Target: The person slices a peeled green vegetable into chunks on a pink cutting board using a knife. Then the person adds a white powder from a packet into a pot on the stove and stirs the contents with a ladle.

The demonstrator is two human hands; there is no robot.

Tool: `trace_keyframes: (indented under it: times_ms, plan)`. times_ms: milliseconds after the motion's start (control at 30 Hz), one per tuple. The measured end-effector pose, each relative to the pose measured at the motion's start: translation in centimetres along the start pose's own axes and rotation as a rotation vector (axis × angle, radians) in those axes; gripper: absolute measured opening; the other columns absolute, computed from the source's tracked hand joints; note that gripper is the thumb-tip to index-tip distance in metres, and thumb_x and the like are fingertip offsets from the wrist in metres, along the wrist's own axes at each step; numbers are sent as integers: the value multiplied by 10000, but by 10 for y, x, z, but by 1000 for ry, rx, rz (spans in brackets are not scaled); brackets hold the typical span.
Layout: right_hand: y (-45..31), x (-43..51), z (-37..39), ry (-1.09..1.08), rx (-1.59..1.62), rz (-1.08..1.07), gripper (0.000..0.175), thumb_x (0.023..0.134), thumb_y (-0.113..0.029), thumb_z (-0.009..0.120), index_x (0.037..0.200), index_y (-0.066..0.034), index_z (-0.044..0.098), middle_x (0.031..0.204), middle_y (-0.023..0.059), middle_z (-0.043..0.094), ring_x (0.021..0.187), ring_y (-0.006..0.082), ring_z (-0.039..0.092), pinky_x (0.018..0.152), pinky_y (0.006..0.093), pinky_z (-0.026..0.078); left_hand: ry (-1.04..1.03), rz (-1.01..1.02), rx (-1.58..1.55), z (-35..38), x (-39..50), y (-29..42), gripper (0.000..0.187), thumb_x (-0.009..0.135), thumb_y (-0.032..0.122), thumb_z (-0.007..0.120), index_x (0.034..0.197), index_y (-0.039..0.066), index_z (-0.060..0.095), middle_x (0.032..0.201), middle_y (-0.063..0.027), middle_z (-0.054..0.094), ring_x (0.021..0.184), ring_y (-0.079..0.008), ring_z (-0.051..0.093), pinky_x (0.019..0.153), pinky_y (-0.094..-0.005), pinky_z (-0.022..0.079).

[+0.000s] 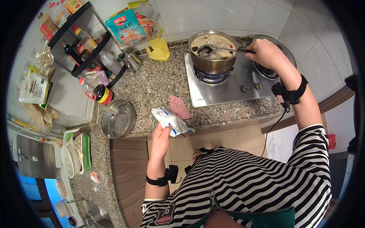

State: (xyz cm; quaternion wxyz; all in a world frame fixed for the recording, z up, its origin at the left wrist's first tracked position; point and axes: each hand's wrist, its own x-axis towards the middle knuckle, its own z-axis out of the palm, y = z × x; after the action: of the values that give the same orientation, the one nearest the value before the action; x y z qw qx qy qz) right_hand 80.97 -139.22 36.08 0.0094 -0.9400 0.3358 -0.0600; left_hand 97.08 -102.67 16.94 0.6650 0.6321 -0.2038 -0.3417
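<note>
My right hand [266,52] grips the dark handle of a metal ladle [223,48]. The ladle's bowl rests at the surface of a pale, milky soup [219,41] with dark and red bits in it. That soup fills a two-handled stainless steel pot [214,65] on the left burner [212,78] of the gas stove. In my left hand [161,139] is a white plastic packet [168,121] with blue marks and printing, held over the counter's front edge. A crumpled pink cloth [179,107] lies just beyond the packet.
A lidded pan [266,69] occupies the right burner. Left of my left hand, a round metal pan [119,118] stands near a dark sauce bottle [103,94]. A black rack [82,42] of bottles, a yellow plastic holder [159,51] and a metal pitcher [131,59] line the back.
</note>
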Motion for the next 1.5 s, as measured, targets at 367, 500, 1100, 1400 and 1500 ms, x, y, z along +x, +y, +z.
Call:
trace_keyframes:
  times_ms: [367, 500, 1100, 1400, 1500]
  plan:
    - [-2, -2, -1, -5, -3, 10, 307, 858, -200, 756, 1119, -38, 749, 1022, 181, 738, 971, 346, 702, 864, 413, 561, -8, 8, -12, 0, -1, 0, 327, 958, 71, 494, 1259, -19, 584, 1169, -49, 649, 1070, -143, 574, 979, -299, 419]
    - [-2, -3, -1, 3, -4, 5, 309, 856, -201, 758, 1120, -40, 749, 1010, 181, 739, 963, 347, 703, 857, 413, 562, -6, 10, -10, 0, 0, -1, 327, 957, 70, 491, 1257, -19, 586, 1169, -51, 651, 1072, -144, 574, 980, -299, 419]
    - [0, -3, 3, 18, -14, -11, 313, 852, -215, 763, 1121, -55, 753, 942, 183, 735, 904, 342, 706, 803, 419, 562, 8, 5, 15, -2, -4, 0, 334, 952, 72, 499, 1261, -19, 587, 1185, -56, 644, 1095, -148, 568, 990, -300, 413]
    - [1, -3, 4, 21, -21, -12, 315, 853, -216, 759, 1116, -44, 751, 973, 184, 739, 937, 345, 706, 840, 416, 562, 34, -1, 10, 1, -6, 4, 315, 944, 72, 511, 1233, -20, 597, 1164, -58, 650, 1078, -153, 573, 977, -305, 420]
    - [2, -3, 4, 23, -22, -14, 316, 853, -216, 758, 1118, -43, 750, 974, 185, 738, 937, 346, 706, 840, 416, 562, 23, 1, 11, 0, -5, 3, 313, 945, 74, 512, 1231, -19, 600, 1164, -58, 650, 1078, -152, 573, 976, -305, 420]
